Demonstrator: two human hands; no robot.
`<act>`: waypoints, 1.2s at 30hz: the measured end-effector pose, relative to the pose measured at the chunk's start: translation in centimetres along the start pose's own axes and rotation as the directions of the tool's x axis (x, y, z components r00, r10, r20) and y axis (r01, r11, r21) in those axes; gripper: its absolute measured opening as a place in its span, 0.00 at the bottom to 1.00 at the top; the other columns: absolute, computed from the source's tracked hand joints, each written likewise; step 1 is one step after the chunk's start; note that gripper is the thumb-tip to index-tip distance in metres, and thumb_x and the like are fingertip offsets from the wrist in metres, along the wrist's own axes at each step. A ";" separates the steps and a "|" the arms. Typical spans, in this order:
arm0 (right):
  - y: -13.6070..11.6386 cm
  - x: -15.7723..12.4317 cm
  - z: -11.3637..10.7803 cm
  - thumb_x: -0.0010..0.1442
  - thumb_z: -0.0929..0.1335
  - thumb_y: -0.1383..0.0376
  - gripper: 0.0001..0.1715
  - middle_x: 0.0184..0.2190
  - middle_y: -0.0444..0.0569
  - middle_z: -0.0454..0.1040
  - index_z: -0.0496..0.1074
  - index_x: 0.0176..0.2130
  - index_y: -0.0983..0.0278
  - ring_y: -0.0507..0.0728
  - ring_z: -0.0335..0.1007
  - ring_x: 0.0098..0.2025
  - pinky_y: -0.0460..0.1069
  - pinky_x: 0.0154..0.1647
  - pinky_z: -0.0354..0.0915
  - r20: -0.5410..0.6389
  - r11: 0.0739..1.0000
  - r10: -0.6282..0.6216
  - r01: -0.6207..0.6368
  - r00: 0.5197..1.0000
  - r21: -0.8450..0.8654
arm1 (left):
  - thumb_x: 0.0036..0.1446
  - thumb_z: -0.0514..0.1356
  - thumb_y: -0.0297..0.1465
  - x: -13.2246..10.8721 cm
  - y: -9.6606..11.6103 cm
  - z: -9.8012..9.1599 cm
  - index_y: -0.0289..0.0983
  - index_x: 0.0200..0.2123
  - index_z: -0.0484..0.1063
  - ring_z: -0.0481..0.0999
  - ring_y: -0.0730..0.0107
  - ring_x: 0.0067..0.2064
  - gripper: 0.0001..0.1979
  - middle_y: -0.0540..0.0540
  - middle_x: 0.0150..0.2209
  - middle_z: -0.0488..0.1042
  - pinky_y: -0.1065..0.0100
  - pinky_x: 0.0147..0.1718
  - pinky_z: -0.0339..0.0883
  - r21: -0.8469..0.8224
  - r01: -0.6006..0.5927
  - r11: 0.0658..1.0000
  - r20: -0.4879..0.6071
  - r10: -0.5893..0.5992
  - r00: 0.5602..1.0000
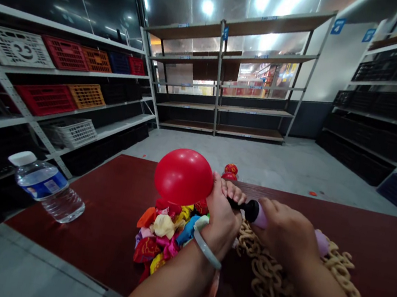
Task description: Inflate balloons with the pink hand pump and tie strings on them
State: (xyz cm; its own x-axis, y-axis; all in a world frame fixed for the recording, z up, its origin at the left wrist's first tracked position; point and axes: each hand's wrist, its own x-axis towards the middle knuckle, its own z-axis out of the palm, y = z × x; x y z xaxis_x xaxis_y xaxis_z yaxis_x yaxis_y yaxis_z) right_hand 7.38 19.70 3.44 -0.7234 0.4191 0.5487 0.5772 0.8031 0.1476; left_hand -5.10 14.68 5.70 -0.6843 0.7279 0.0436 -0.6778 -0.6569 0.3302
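A round, inflated red balloon (183, 177) is above a pile of uninflated balloons in many colours (164, 231). My left hand (224, 208) is closed around the balloon's neck, where the black nozzle of a pump meets it. To the right, my right hand (285, 231) grips the pump's light purple body (261, 217). The balloon's neck is hidden by my left fingers. Beneath my right forearm lies a heap of beige curled pieces (272, 277) on the dark red table (109, 204).
A clear water bottle (47, 188) with a white cap stands at the table's left. Beyond the far edge are small red patterned balloons (231, 169). Shelves with plastic crates (65, 54) line the left, and more racks (219, 71) stand behind and at the right.
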 end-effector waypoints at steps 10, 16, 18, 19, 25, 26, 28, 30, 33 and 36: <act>3.2 -0.4 1.5 0.56 0.68 0.54 0.25 0.42 0.52 0.79 0.71 0.50 0.62 0.62 0.76 0.38 0.52 0.35 0.64 -0.005 0.999 0.005 -0.005 1.000 0.045 | 0.62 0.57 0.44 3.3 6.8 -0.5 0.37 0.18 0.47 0.51 0.81 0.14 0.28 0.57 0.14 0.49 0.73 0.16 0.44 0.014 -0.156 0.988 -0.015 0.156 0.988; 5.2 -0.8 1.3 0.54 0.69 0.55 0.27 0.44 0.50 0.78 0.70 0.53 0.60 0.63 0.76 0.40 0.53 0.35 0.65 0.017 1.000 0.029 -0.029 0.999 -0.008 | 0.63 0.57 0.41 4.0 7.3 -1.1 0.37 0.18 0.47 0.51 0.81 0.14 0.27 0.57 0.14 0.49 0.74 0.16 0.44 -0.038 -0.180 0.983 -0.042 0.178 0.983; 5.0 -0.8 1.1 0.55 0.69 0.55 0.28 0.43 0.49 0.78 0.70 0.53 0.60 0.62 0.76 0.39 0.53 0.34 0.64 0.018 0.999 0.037 -0.036 0.999 -0.015 | 0.63 0.57 0.41 3.8 6.5 -1.1 0.37 0.18 0.48 0.51 0.81 0.14 0.27 0.57 0.15 0.49 0.74 0.17 0.45 -0.055 -0.160 0.986 -0.031 0.159 0.987; 4.8 -0.8 1.0 0.55 0.69 0.55 0.28 0.43 0.49 0.78 0.70 0.54 0.59 0.62 0.76 0.38 0.53 0.34 0.64 0.016 0.999 0.037 -0.037 0.999 -0.014 | 0.63 0.57 0.41 3.6 6.0 -1.1 0.38 0.18 0.48 0.51 0.81 0.14 0.27 0.57 0.15 0.49 0.74 0.17 0.45 -0.052 -0.148 0.988 -0.022 0.147 0.989; 2.6 -0.4 0.6 0.54 0.68 0.55 0.27 0.38 0.51 0.78 0.71 0.52 0.61 0.62 0.75 0.34 0.53 0.31 0.61 -0.006 1.000 0.008 -0.009 1.000 -0.028 | 0.60 0.60 0.44 1.8 1.8 -1.0 0.37 0.19 0.49 0.52 0.80 0.15 0.28 0.56 0.15 0.50 0.73 0.17 0.47 -0.040 -0.057 0.998 0.039 0.059 0.998; 2.2 -0.2 0.5 0.54 0.68 0.55 0.26 0.38 0.52 0.78 0.71 0.51 0.62 0.62 0.75 0.34 0.53 0.31 0.61 -0.008 1.000 0.003 -0.003 1.000 -0.028 | 0.60 0.60 0.44 1.5 1.1 -1.0 0.37 0.19 0.50 0.52 0.80 0.16 0.27 0.56 0.15 0.50 0.73 0.17 0.47 -0.035 -0.037 0.999 0.047 0.039 0.998; 1.3 0.2 0.4 0.55 0.68 0.55 0.25 0.38 0.53 0.78 0.71 0.51 0.63 0.61 0.75 0.35 0.52 0.32 0.60 0.001 1.000 -0.006 0.006 1.000 -0.009 | 0.61 0.59 0.43 1.1 0.3 -0.8 0.37 0.19 0.51 0.52 0.80 0.15 0.26 0.56 0.15 0.51 0.73 0.18 0.47 -0.020 -0.003 1.000 0.047 0.004 0.999; 0.4 1.1 0.1 0.56 0.67 0.56 0.23 0.37 0.52 0.78 0.71 0.50 0.62 0.60 0.75 0.35 0.51 0.32 0.59 0.025 1.000 -0.008 0.008 1.000 0.014 | 0.62 0.58 0.41 1.1 0.3 -0.7 0.37 0.19 0.51 0.51 0.80 0.15 0.26 0.56 0.14 0.51 0.72 0.17 0.46 -0.011 0.007 1.000 0.026 -0.007 1.000; -1.0 3.1 -0.4 0.56 0.67 0.56 0.22 0.36 0.50 0.78 0.71 0.49 0.61 0.60 0.74 0.35 0.51 0.32 0.57 0.054 0.999 -0.025 0.022 0.998 0.049 | 0.64 0.56 0.41 1.7 1.9 -0.5 0.37 0.18 0.50 0.51 0.80 0.15 0.26 0.56 0.14 0.50 0.73 0.17 0.45 -0.018 -0.025 1.000 -0.004 0.024 1.000; -2.2 5.0 -1.0 0.56 0.67 0.57 0.21 0.36 0.49 0.77 0.71 0.48 0.60 0.59 0.74 0.35 0.51 0.31 0.56 0.065 0.996 -0.043 0.038 0.997 0.081 | 0.64 0.55 0.41 2.7 4.5 -0.4 0.37 0.18 0.48 0.52 0.80 0.15 0.27 0.56 0.14 0.50 0.73 0.17 0.46 -0.011 -0.098 0.995 -0.002 0.098 0.995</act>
State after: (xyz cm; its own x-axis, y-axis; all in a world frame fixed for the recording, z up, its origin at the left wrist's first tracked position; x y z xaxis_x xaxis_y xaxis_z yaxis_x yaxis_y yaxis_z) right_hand 2.90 19.61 6.64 -0.7707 0.4107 0.4872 0.5169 0.8501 0.1010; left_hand -10.08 13.64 6.92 -0.7481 0.6594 0.0741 -0.6102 -0.7276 0.3136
